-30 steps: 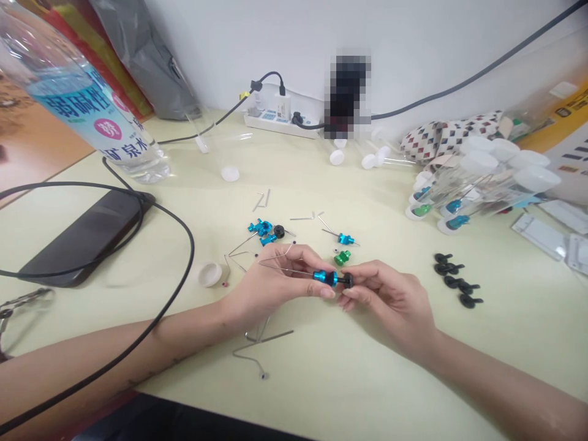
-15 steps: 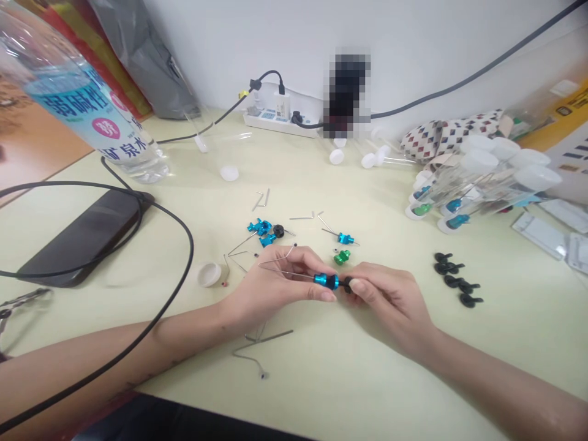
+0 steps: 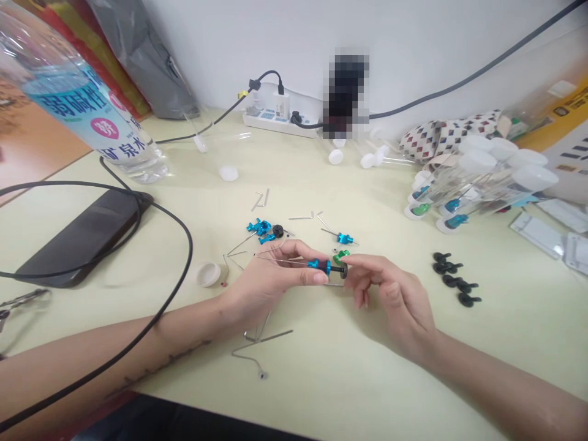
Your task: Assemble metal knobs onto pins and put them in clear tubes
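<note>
Between the thumb and fingers of my left hand [image 3: 275, 272] is a blue metal fitting [image 3: 313, 264] with a thin bent wire trailing left. A black thumbscrew [image 3: 340, 271] sticks out of its right end. My right hand [image 3: 399, 300] has its fingers apart beside the thumbscrew's head; whether a fingertip touches it I cannot tell. Just behind lie a green fitting [image 3: 342, 254] and another blue fitting [image 3: 344, 239]. A cluster of blue fittings [image 3: 260, 227] rests beyond my left hand. Several black thumbscrews [image 3: 452, 281] lie to the right, and bent wires [image 3: 261, 339] in front.
A water bottle [image 3: 105, 122] and a dark phone [image 3: 87, 239] crossed by a black cable [image 3: 184, 226] are at left. A power strip [image 3: 257, 119] stands by the wall. Capped clear tubes [image 3: 487, 184] lean at right. A small white cap [image 3: 208, 274] sits near my left wrist.
My right hand has let go of the black thumbscrew and opened its fingers. The blue fitting in my left hand has shifted slightly left and up.
</note>
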The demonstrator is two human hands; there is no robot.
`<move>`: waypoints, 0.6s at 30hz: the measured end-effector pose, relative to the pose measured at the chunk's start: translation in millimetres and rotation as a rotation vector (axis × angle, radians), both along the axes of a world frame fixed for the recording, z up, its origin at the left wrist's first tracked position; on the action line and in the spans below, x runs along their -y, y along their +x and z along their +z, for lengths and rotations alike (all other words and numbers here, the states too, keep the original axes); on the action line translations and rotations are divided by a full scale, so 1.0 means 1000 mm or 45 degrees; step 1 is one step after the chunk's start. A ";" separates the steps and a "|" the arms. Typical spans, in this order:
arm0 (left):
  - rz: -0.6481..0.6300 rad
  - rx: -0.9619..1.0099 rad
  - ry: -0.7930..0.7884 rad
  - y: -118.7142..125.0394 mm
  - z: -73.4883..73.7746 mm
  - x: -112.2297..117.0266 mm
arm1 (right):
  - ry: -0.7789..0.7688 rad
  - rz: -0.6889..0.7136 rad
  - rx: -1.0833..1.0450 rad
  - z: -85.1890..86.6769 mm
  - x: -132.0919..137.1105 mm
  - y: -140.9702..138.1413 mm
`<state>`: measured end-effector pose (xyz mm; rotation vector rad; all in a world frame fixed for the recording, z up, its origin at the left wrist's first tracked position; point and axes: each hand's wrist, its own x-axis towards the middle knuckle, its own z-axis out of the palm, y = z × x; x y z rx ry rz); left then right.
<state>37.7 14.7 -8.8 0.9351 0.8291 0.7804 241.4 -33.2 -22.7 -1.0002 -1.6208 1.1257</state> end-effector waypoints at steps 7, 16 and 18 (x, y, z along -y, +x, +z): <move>-0.066 0.009 0.017 0.001 0.005 0.004 | 0.050 0.063 0.049 0.000 -0.002 0.000; -0.074 -0.028 0.111 -0.001 0.004 0.002 | 0.006 0.009 -0.009 0.000 0.001 0.001; -0.086 -0.014 0.106 -0.001 0.004 0.002 | 0.035 0.047 -0.003 0.001 0.001 0.001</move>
